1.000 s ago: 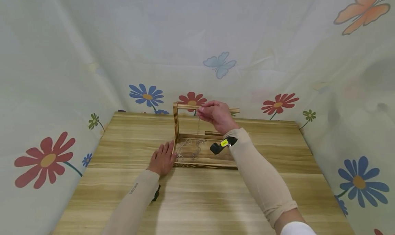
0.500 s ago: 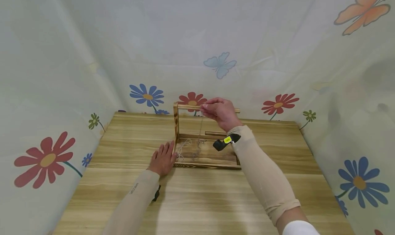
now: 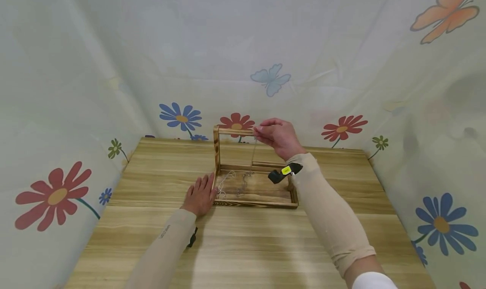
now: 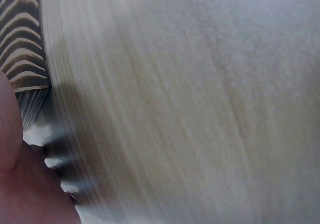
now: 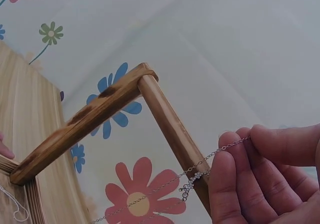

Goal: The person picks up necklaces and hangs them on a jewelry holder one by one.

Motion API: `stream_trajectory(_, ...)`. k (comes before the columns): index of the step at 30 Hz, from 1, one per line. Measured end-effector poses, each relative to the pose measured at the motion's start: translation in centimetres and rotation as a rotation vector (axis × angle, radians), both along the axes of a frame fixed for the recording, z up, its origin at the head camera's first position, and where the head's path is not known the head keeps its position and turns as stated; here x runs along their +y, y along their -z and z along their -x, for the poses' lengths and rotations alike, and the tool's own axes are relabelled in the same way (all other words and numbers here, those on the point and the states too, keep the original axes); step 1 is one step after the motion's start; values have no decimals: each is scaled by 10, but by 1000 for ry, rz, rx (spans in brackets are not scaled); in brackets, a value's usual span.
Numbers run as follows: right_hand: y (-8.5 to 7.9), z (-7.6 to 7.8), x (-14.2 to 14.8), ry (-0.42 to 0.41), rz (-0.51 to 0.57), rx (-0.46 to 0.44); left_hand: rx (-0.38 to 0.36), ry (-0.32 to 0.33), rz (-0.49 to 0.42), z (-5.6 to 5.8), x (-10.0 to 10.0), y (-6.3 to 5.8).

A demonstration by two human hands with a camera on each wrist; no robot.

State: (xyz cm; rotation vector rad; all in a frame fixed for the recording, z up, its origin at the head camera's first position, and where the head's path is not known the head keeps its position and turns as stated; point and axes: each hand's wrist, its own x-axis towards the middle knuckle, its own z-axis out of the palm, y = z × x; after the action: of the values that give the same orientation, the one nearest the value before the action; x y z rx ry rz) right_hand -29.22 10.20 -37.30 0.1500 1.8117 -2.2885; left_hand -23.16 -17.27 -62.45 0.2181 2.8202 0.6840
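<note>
My right hand [image 3: 279, 137] pinches a thin silver chain necklace [image 5: 202, 160] between thumb and fingertips, beside the top bar [image 3: 235, 131] of a wooden jewelry stand. The chain slants down from the fingertips, and a small sparkling pendant [image 5: 186, 188] shows close to the bar. My left hand [image 3: 200, 195] rests against the left side of the stand's tray [image 3: 254, 203], fingers straight. In the left wrist view, part of that hand [image 4: 30, 189] touches the stand's dark-grained corner [image 4: 22, 49].
Inside the tray lie a pale chain [image 3: 227, 179] at the left and a silver chain [image 3: 244, 183] near the middle. A wooden strip [image 3: 262, 164] shows behind the tray. The wooden table [image 3: 243, 247] meets a flower-printed curtain [image 3: 212, 69] at the back and sides.
My right hand has moved to the right along the top bar, carrying the hanging necklace with it. More of the tray's right end shows. The left hand has stayed put.
</note>
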Motion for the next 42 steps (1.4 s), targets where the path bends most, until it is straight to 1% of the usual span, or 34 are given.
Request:
stream_trajectory(5,-2,-1,6,1,7,5,8,3,-3,-1,0,-1)
stream_trajectory(12,-3,-1,17,13,10,-5,-4,5,-1,-1,0,-3)
stream_trajectory(16,-4,-2,24,20,-7,1,-3,-1,-4,-1,1,-2)
stream_trajectory(24,-7,-6,43,31,3,13,-6,-1,-8,-1,1,-1)
stream_trajectory(29,-9,-8,55,38,3,12,7,-1,-16,0,1,0)
stream_trajectory(34,-10,-8,66,55,26,10,16,-1,-21,-1,1,-1)
stream_trajectory(42,-12,-7,82,92,5,11,13,4,-5,0,1,-1)
